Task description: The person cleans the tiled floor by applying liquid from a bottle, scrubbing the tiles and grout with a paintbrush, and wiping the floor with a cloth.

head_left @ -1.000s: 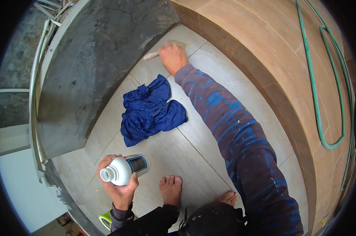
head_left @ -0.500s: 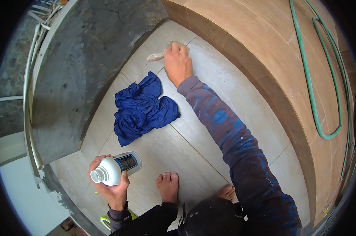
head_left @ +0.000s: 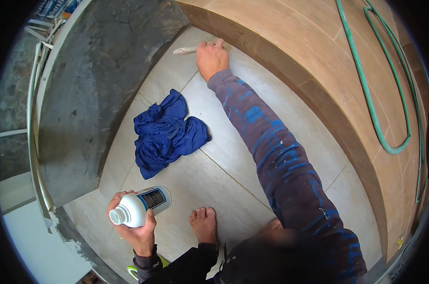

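My left hand point(head_left: 139, 234) is wrapped round a white bottle point(head_left: 135, 210) with a dark label; its open mouth faces me. Stretched out to the far corner of the floor, my right hand point(head_left: 212, 59) grips a brush point(head_left: 185, 50), whose pale, stained handle sticks out to the left; its head is mostly hidden behind my fingers. A crumpled blue cloth point(head_left: 167, 132) lies on the tiled floor point(head_left: 224, 184) between my two hands.
A grey cement wall point(head_left: 105, 80) bounds the floor on the left, with pipes point(head_left: 33, 123) beyond it. On the right, a wood-look tiled ledge point(head_left: 318, 47) carries a green hose point(head_left: 366, 90). My bare foot point(head_left: 203, 225) is near the bottle.
My right hand has moved with the brush, first back from the wall, then towards the ledge's base. My left hand still holds the bottle, and the view has shifted slightly.
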The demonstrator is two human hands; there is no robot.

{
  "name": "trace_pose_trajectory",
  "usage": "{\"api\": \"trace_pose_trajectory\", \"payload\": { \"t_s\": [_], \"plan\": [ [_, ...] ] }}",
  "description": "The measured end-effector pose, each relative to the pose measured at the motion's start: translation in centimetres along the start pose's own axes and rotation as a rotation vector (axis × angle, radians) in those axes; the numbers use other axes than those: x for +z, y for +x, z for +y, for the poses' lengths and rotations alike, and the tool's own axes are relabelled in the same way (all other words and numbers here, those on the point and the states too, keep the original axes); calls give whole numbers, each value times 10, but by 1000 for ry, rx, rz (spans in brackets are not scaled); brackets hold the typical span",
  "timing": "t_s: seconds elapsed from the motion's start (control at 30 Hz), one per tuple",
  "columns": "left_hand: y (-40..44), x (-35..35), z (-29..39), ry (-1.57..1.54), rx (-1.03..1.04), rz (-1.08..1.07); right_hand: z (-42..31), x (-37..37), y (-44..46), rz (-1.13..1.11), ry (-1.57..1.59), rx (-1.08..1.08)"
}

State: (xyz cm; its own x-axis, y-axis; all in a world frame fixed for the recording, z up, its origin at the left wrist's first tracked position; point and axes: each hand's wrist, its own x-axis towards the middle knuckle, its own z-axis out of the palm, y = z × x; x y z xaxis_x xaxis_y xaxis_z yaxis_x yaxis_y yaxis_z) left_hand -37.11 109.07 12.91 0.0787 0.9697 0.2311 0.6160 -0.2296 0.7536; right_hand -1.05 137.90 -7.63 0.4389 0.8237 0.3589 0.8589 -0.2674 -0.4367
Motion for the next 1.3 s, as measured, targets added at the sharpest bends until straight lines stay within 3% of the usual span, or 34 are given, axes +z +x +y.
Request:
{"api": "trace_pose_trajectory", "payload": {
  "t_s": [0.07, 0.13, 0.2, 0.27, 0.33, 0.4, 0.43, 0.5, 0.6, 0.67, 0.73, 0.87, 1.0, 1.03, 1.1, 1.2, 1.3],
  "plan": [
    [5, 6, 5, 8, 52, -27, -18, -19, -12, -26, -144, -8],
    [10, 17, 4, -40, 56, -29, -20, -13, -34, 147, -248, -429],
    [7, 20, 3, -82, 50, -47, -5, -24, -38, 182, -148, -319],
    [4, 21, 8, -24, 54, -109, 16, -63, -47, 57, -98, -83],
    [7, 33, 14, -49, 58, -98, 57, -101, -91, 81, -67, -27],
    [12, 37, 10, -66, 117, -123, 104, -151, -159, 184, -7, 20],
    [13, 37, 13, -77, 119, -138, 124, -184, -204, 134, 11, 115],
    [14, 37, 13, -85, 129, -167, 161, -264, -296, 21, -103, 305],
    [14, 36, 19, -45, 177, -196, 227, -338, -435, 143, -340, 600],
    [12, 34, 25, -48, 178, -210, 227, -355, -466, 211, -398, 761],
    [12, 40, 26, -91, 206, -238, 206, -337, -449, 319, -353, 681],
    [15, 49, 44, -161, 294, -238, 106, -274, -294, 313, -13, 296],
    [21, 64, 66, -233, 336, -346, 58, -194, -213, -9, -39, 68],
    [23, 65, 72, -252, 337, -389, 60, -200, -230, 16, -43, 89],
    [16, 45, 63, -327, 422, -404, 70, -246, -313, 366, -124, 136],
    [27, 44, 48, -338, 464, -431, 120, -362, -453, 382, -160, 429],
    [31, 51, 45, -318, 440, -429, 185, -454, -601, 469, -431, 688]
  ]
}}
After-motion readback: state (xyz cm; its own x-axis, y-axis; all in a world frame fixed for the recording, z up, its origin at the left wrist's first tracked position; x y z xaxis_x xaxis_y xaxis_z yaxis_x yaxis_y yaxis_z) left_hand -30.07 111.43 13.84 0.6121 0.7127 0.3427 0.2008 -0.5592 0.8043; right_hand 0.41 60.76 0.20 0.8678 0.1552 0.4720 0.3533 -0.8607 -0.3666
